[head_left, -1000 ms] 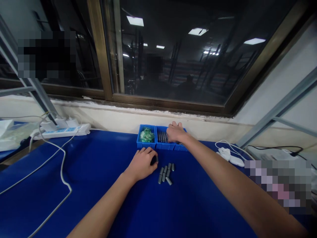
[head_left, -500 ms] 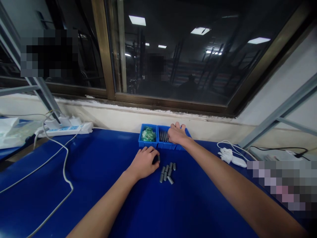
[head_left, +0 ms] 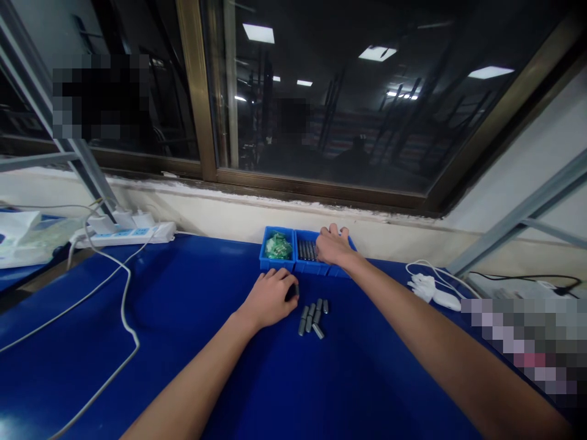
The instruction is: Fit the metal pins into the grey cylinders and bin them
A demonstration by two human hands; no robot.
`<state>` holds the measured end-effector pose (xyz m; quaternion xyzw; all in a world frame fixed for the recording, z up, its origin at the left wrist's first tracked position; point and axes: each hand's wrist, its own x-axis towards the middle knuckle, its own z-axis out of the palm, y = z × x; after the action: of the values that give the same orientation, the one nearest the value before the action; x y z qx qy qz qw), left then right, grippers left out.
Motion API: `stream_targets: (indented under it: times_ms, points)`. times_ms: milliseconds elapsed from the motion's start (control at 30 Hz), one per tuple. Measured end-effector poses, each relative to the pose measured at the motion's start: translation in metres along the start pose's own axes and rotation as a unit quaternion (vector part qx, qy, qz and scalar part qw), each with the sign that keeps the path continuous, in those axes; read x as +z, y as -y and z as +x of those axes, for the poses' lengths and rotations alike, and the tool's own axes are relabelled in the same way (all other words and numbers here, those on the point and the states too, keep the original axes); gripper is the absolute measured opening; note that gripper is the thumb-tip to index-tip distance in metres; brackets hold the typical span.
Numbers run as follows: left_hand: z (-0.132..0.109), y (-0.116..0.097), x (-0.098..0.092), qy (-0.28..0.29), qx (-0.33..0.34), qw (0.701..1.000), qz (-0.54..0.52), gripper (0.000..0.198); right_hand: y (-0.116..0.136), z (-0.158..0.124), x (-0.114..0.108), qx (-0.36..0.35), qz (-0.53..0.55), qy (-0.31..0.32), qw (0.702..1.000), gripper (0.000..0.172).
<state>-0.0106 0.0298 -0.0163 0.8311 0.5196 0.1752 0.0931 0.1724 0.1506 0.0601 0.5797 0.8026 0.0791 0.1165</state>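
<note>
Cylinder (head_left: 296, 291) gripped inside left fingers (head_left: 275, 275); right fingers (head_left: 333, 231) beside cylinder row (head_left: 307, 250) in bin (head_left: 312, 267), grip hidden: cannot tell.

There are two hands (head_left: 270, 299), three bins (head_left: 312, 267) and eight loose cylinders (head_left: 309, 324).

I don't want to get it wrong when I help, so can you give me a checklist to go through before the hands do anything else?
1. Green bits inside the left bin: ok.
2. Loose cylinders lined up on the table: not ok; one lies at a slant to the rest.
3. Cord away from the loose cylinders: ok; it lies well off to the left.
4. Left hand free: cannot tell; a dark thing shows by its thumb, mostly hidden.
5. Right hand gripping something: cannot tell; its fingertips are hidden at the bins.
</note>
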Motion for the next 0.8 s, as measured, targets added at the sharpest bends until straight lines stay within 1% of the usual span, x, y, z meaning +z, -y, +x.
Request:
stream_targets:
  times_ms: [267, 467, 567, 633, 700, 733, 800]
  points:
    - [0.000, 0.000, -0.001, -0.001, 0.003, 1.000, -0.007, 0.023, -0.005, 0.007, 0.000, -0.011, -0.004, -0.001, 1.000, 0.017]
    - [0.000, 0.000, 0.000, -0.005, -0.002, 1.000, -0.028, 0.024, -0.007, 0.010, 0.003, -0.021, 0.016, 0.002, 1.000, 0.014]
    - [0.001, -0.001, 0.000, -0.012, -0.009, 0.998, -0.059, 0.022, -0.013, 0.009, 0.002, -0.018, 0.045, -0.012, 0.999, 0.020]
    - [0.001, -0.003, -0.001, -0.027, -0.024, 0.995, -0.093, 0.023, -0.015, 0.002, -0.001, -0.011, 0.060, -0.047, 0.997, 0.024]
    - [0.002, -0.006, -0.003, -0.050, -0.044, 0.988, -0.140, 0.024, -0.014, -0.012, -0.003, -0.016, 0.081, -0.122, 0.989, 0.028]
    - [0.003, -0.007, -0.004, -0.064, -0.055, 0.982, -0.170, 0.025, -0.011, -0.022, -0.003, -0.032, 0.102, -0.171, 0.980, 0.030]
    - [0.004, -0.010, -0.006, -0.090, -0.077, 0.963, -0.243, 0.026, -0.004, -0.046, 0.002, -0.091, 0.165, -0.255, 0.948, 0.034]
